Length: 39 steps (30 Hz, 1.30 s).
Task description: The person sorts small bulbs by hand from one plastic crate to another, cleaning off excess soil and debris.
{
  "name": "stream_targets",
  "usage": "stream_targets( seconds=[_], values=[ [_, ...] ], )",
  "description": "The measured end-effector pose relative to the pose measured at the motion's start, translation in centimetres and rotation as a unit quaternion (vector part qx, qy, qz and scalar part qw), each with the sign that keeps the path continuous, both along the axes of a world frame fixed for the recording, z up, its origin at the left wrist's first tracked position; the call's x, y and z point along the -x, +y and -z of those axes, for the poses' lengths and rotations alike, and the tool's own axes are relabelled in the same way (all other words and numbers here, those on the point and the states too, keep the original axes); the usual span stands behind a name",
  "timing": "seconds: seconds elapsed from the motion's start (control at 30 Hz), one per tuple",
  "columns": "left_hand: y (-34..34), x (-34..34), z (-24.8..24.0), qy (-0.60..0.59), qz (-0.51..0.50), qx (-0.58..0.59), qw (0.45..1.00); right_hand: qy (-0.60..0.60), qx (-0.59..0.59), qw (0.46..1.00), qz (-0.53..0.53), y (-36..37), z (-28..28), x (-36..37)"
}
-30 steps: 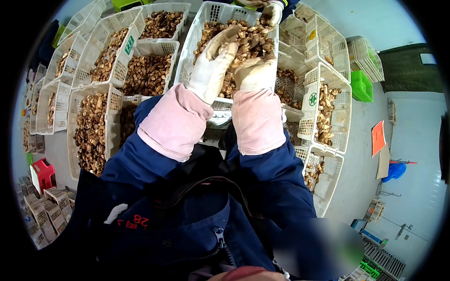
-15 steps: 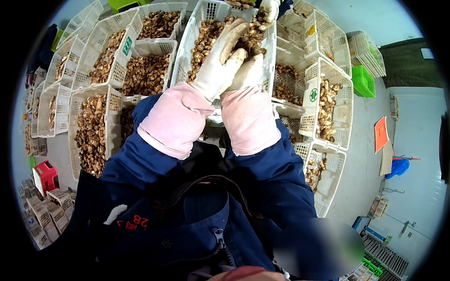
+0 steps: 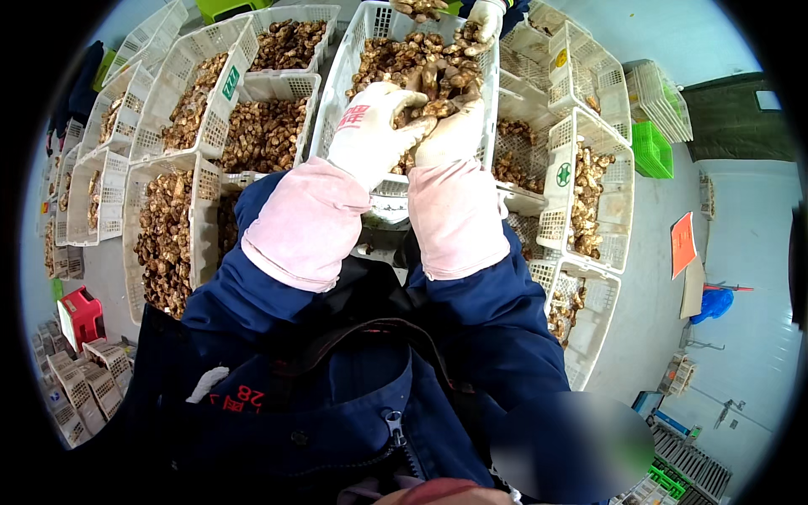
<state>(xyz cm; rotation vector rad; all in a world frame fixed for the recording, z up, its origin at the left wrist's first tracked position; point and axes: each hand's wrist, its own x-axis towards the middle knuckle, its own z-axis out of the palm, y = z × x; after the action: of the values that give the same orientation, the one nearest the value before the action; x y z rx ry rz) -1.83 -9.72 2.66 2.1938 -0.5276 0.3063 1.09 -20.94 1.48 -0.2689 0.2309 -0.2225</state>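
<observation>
My left hand (image 3: 370, 130), in a white glove with a pink cuff, curls its fingers and thumb toward a brown knobbly piece (image 3: 435, 108), perhaps a mushroom or root. From the other side my right hand (image 3: 453, 135), gloved alike, closes round knobbly pieces; some of its fingertips are hidden among them. Both hands are low over the near half of a white plastic crate (image 3: 322, 126) heaped with the same brown pieces (image 3: 383, 63). At the crate's far end a co-worker's gloved hand (image 3: 486, 23) touches some pieces.
White perforated crates of brown pieces stand close on my left (image 3: 195, 215) and right (image 3: 624, 202). Beyond the right-hand crates are green baskets (image 3: 651, 150) and a stack of white crates (image 3: 658, 97). A red stool (image 3: 82, 318) stands at the lower left.
My hands have come down and nearer, from raised above the crate to among the pieces. The left hand has turned from upright, fingers extended, to back up with fingers curled.
</observation>
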Motion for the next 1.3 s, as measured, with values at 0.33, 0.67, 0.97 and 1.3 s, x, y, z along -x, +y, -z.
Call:
stream_targets(
  seconds=[0.33,0.67,0.97,1.3],
  values=[
    [0.2,-0.2,-1.1,0.255,0.142,0.288,0.912,0.031,-0.057,0.997,-0.030,-2.9,-3.6,2.1],
    [2.5,-0.7,-1.7,0.362,0.277,0.594,0.663,0.115,0.203,0.972,-0.010,-21.7,9.3,15.1],
    [2.6,-0.6,-2.1,0.390,0.222,0.607,0.656,0.320,0.830,0.354,-0.290,-31.9,23.9,24.4],
    [2.1,-4.2,1.1,0.369,0.165,0.536,0.741,0.109,0.946,0.081,-0.295,-10.9,3.1,1.6]
  ],
)
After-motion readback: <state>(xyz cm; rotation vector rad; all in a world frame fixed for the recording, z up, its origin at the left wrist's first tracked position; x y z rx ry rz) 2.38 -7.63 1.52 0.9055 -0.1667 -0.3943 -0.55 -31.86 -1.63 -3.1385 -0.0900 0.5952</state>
